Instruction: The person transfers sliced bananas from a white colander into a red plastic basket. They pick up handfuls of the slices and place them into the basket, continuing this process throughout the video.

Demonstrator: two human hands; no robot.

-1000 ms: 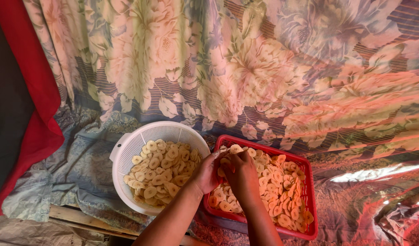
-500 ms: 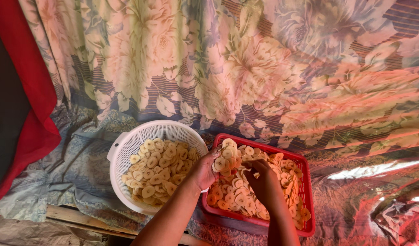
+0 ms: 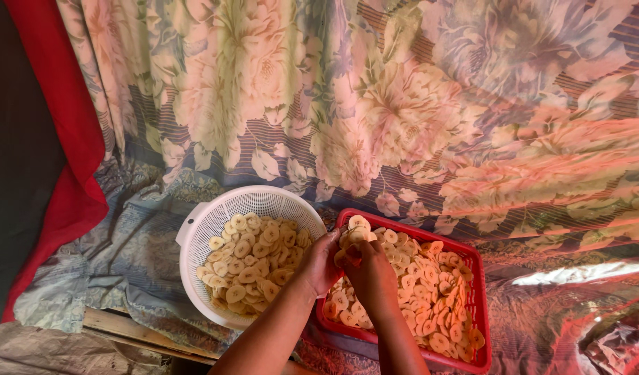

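While both hands meet over the near-left corner of the red crate (image 3: pixel 476 305), they hold a small stack of pale yellow slices (image 3: pixel 355 232) between them, thin round chips of what looks like plantain or banana. The left hand (image 3: pixel 323 262) cups the stack from the side, fingers curled around it; the right hand (image 3: pixel 369 274) closes over it from below, fingertips pressed to the slices.

Judging by how things lie, the sorting is somewhere in the middle: the crate is covered with a spread layer of slices, some darker orange, and the white basket (image 3: pixel 215 217) just to its left holds a fair heap of paler ones, though its perforated wall still shows well above the heap.

The crate is a shallow rectangular plastic tray with slotted sides; the basket is round, finely holed, with a small tab handle. Both rest on crumpled floral cloth (image 3: pixel 403 118) in faded pinks and blues, which also hangs behind. A plain red cloth (image 3: pixel 69 153) drapes at the left, and shiny crinkled sheeting (image 3: pixel 611 333) lies at the right.
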